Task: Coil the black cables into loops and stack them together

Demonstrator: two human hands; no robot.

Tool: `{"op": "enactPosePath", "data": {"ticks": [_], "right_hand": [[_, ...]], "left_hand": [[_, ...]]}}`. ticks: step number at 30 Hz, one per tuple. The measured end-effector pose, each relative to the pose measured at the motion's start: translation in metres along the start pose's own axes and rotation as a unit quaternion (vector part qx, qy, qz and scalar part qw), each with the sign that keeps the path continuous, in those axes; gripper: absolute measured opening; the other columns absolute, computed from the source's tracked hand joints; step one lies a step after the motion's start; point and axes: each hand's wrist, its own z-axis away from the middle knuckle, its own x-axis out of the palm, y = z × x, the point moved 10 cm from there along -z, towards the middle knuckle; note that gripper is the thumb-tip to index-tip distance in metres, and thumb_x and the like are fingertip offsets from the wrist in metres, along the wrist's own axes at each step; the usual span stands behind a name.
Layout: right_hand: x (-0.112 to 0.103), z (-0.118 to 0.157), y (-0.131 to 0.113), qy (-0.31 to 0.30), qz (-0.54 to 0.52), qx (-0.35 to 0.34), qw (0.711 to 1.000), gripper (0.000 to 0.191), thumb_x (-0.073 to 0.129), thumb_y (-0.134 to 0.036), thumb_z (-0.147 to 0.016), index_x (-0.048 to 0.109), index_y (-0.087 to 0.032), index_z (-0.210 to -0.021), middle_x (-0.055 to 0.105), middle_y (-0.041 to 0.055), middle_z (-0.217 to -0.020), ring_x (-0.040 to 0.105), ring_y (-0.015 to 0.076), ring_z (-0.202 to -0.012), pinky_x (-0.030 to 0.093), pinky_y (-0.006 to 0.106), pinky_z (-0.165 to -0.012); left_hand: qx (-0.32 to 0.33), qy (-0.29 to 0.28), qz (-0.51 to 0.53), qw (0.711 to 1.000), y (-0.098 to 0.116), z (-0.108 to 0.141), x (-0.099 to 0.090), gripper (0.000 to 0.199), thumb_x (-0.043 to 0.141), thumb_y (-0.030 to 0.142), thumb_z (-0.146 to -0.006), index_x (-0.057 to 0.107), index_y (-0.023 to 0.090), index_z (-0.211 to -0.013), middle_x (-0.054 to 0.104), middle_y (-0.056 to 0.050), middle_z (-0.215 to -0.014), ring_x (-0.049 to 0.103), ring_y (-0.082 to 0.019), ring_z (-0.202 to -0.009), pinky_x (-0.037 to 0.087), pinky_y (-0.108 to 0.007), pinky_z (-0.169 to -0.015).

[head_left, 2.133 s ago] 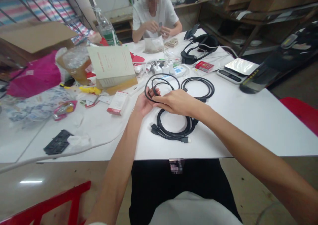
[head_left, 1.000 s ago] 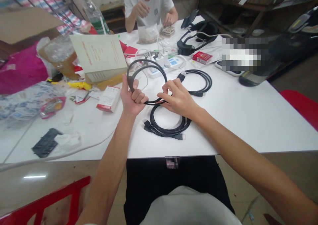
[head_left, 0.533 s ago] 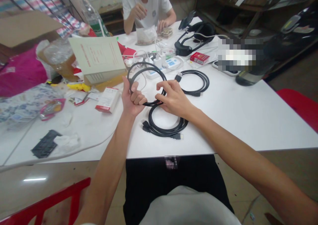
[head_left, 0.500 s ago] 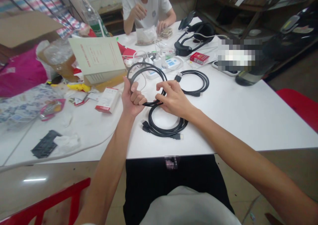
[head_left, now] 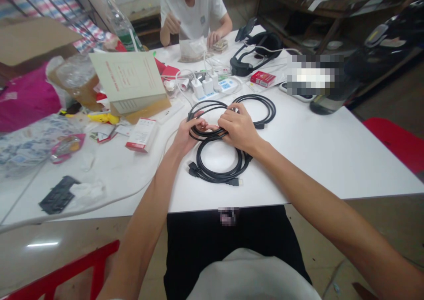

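Observation:
Between my hands is a coiled black cable (head_left: 208,133), tilted above the table. My left hand (head_left: 189,132) grips the coil's left side, thumb on top. On the other side, my right hand (head_left: 239,124) is closed around the coil with bent fingers. Nearer to me lies a second coil, an HDMI cable (head_left: 218,176), its plugs pointing left and right. Behind my right hand rests a third black cable coil (head_left: 270,106), partly covered by the hand. The ends of the held cable are hidden by my fingers.
A power strip (head_left: 228,84) with white chargers stands beyond the coils. A red-and-white box (head_left: 142,135) and a propped booklet (head_left: 127,77) are on the left. At the back are a headset (head_left: 243,64) and a seated person (head_left: 195,17). A dark bottle (head_left: 326,99) lies right.
The held coil has come down and tipped flatter, both hands moving with it. My right hand has closed more around its right side, and my left hand has shifted slightly right.

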Motion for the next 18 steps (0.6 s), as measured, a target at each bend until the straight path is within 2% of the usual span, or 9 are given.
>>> {"op": "enactPosePath", "data": {"ticks": [3,5,8,11,15,18], "right_hand": [[0.006,0.002,0.002,-0.029,-0.026,0.022,0.999,0.042,0.053,-0.034,-0.106,0.057,-0.018,-0.068,0.060,0.0038,-0.064,0.047,0.0152,-0.065,0.039,0.035,-0.087],[0.011,0.003,0.000,-0.067,-0.035,0.029,0.997,0.042,0.055,-0.032,-0.103,0.060,-0.017,-0.064,0.059,0.0051,-0.060,0.044,0.0146,-0.060,0.033,0.034,-0.075],[0.019,0.006,-0.007,-0.139,-0.042,0.024,0.989,0.040,0.056,-0.034,-0.098,0.067,-0.016,-0.064,0.063,0.0071,-0.061,0.041,0.0139,-0.057,0.025,0.034,-0.068],[0.025,0.008,-0.016,-0.198,-0.038,0.018,0.979,0.039,0.061,-0.044,-0.093,0.074,-0.015,-0.071,0.067,0.0083,-0.064,0.042,0.0135,-0.057,0.020,0.032,-0.065],[0.026,0.008,-0.026,-0.208,-0.038,0.031,0.977,0.069,0.054,-0.075,-0.098,0.075,-0.014,-0.075,0.063,0.0090,-0.061,0.040,0.0123,-0.056,0.017,0.031,-0.065],[0.022,0.005,-0.028,-0.180,-0.074,0.048,0.980,0.076,0.046,-0.077,-0.103,0.070,-0.014,-0.070,0.058,0.0068,-0.057,0.037,0.0108,-0.054,0.017,0.031,-0.063]], "left_hand": [[-0.006,0.017,-0.028,0.999,0.001,0.002,-0.004,0.028,0.077,0.019,-0.079,0.075,0.013,-0.107,0.073,-0.001,-0.082,0.072,-0.013,-0.079,0.057,-0.028,-0.089],[-0.010,0.014,-0.036,0.999,0.001,0.004,-0.003,0.026,0.078,0.027,-0.083,0.077,0.013,-0.105,0.075,-0.003,-0.085,0.073,-0.015,-0.081,0.058,-0.029,-0.088],[-0.005,0.000,-0.044,0.999,0.002,0.006,-0.002,0.030,0.078,0.035,-0.086,0.079,0.013,-0.107,0.077,-0.005,-0.089,0.074,-0.015,-0.085,0.057,-0.027,-0.085],[0.002,-0.013,-0.052,0.999,0.001,0.005,-0.002,0.033,0.077,0.037,-0.087,0.080,0.013,-0.110,0.077,-0.006,-0.092,0.074,-0.016,-0.091,0.057,-0.027,-0.086],[0.001,-0.003,-0.049,0.999,0.001,0.002,-0.007,0.032,0.075,0.040,-0.091,0.079,0.016,-0.112,0.080,-0.008,-0.097,0.077,-0.019,-0.097,0.059,-0.028,-0.086],[-0.014,0.006,-0.043,0.999,0.001,0.000,-0.008,0.046,0.069,0.060,-0.097,0.078,0.016,-0.110,0.081,-0.010,-0.096,0.079,-0.023,-0.095,0.062,-0.030,-0.081]]}}
